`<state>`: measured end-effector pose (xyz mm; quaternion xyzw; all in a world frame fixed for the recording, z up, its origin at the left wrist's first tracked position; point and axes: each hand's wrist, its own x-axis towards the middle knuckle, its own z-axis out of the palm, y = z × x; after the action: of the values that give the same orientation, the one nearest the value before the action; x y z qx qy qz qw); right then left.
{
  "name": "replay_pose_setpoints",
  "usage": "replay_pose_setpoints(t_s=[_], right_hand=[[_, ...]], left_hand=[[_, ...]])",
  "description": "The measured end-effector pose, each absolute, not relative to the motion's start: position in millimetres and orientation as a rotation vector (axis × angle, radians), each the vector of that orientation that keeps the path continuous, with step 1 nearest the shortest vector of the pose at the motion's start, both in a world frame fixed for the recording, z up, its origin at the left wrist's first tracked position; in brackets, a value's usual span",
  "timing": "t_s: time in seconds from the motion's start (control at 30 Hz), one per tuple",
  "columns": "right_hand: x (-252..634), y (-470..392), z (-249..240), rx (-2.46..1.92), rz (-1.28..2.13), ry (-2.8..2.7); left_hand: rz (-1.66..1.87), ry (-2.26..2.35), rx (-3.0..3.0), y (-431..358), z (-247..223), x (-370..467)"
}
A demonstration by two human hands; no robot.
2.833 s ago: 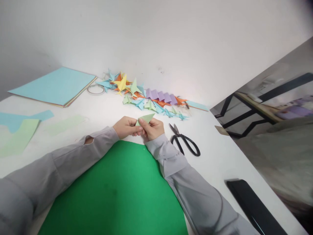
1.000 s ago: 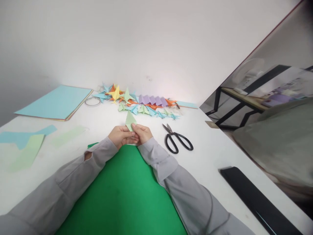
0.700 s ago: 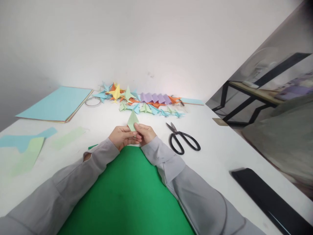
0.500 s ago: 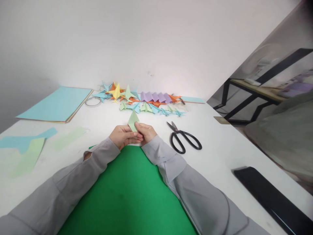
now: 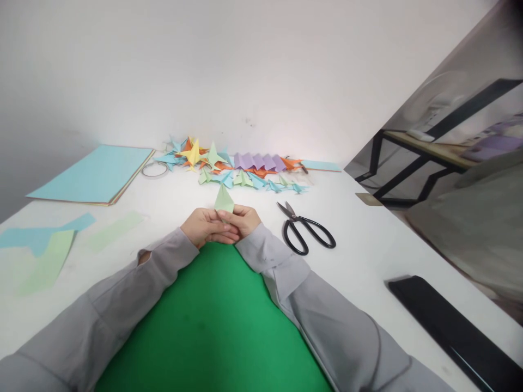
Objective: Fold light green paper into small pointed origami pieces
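Note:
A small light-green folded paper, pointed at the top like a kite, stands upright between my hands. My left hand pinches its lower part from the left, fingers wrapped beneath. From the other side my right hand grips it too, the thumb lying across its lower front. The bottom of the paper is hidden by my fingers. Both hands are just beyond the far end of a green mat. Black-handled scissors lie to the right of my right hand, blades partly apart.
Folded paper figures in several colours line the wall, with pleated purple paper among them. Coloured sheets and a tape roll lie back left. Paper scraps are at left; a black elongated object lies at right.
My right thumb has slid down and left across the lower front of the folded paper. More of the paper's face shows above the fingers.

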<state>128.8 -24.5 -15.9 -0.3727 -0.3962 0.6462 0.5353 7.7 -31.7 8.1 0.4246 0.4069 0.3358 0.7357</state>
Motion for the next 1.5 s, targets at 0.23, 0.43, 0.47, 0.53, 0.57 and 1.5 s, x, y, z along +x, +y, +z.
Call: replay_pose_setpoints(t_s=[0.23,0.43,0.47,0.53,0.57,1.5], right_hand=[[129.3,-24.8,-9.8,-0.956,1.594,-0.822],[127.7,-24.5,-7.6,-0.927,1.591,-0.753],[127.5,-24.3,-8.3,-0.927,1.575,-0.750],[127.2,-24.2,-10.0,-0.928,1.540,-0.767],[127.2,-24.2,-10.7,-0.927,1.535,-0.784],[130.3,-29.3,-6.7,-1.042,1.380,-1.017]], left_hand=[[0.727,0.892,1.021,-32.8,7.6,9.5],[0.718,0.861,1.066,-33.7,6.2,8.8],[0.717,0.856,1.070,-33.8,6.6,8.8],[0.733,0.867,1.083,-33.9,7.6,9.4],[0.740,0.883,1.088,-34.0,8.1,10.0],[0.664,0.888,1.135,-34.1,5.9,9.7]])
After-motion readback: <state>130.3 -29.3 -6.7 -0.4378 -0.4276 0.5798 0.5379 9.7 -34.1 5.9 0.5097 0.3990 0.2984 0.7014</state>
